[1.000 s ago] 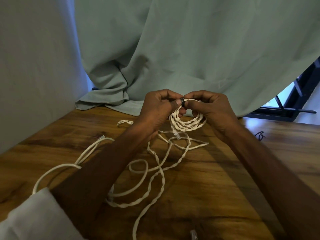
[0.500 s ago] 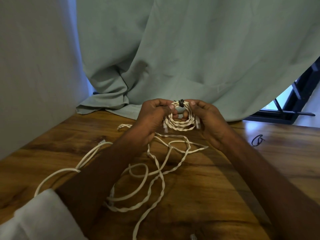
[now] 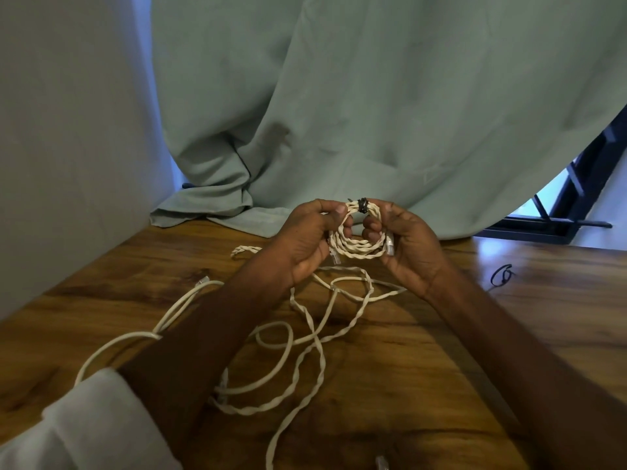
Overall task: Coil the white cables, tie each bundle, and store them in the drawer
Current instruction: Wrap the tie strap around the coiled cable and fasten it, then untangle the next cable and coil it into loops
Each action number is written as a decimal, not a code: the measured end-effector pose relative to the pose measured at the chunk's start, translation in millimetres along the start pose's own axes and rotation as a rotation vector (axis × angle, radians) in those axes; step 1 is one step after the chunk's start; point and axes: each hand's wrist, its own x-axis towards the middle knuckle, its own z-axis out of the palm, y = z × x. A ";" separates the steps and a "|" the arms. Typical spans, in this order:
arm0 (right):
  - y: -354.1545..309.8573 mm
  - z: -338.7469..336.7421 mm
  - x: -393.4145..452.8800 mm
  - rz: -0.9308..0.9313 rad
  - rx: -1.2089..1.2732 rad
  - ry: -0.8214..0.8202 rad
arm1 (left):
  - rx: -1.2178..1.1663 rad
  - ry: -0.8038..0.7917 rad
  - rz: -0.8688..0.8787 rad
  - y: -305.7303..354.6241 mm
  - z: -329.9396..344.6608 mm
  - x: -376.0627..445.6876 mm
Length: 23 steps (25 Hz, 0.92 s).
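Note:
A small coil of twisted white cable hangs above the wooden table, bound at its top by a black tie. My left hand grips the coil's left side, and my right hand grips its right side. A clear plug sticks out at each side of the coil. Below my hands, loose white cables lie tangled on the table, one twisted, one smooth. No drawer is in view.
A pale green curtain drapes onto the table's far edge. A spare black tie lies on the table to the right. A clear plug shows at the bottom edge. A dark window frame stands at far right.
My hands have shifted from pinching the black tie at the top to holding the coil by its sides. The tie now sits wrapped round the coil's top.

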 end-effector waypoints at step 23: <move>-50.8 -63.7 -181.3 0.081 -1.763 0.594 | 1.516 -0.705 0.392 -58.2 44.5 -41.9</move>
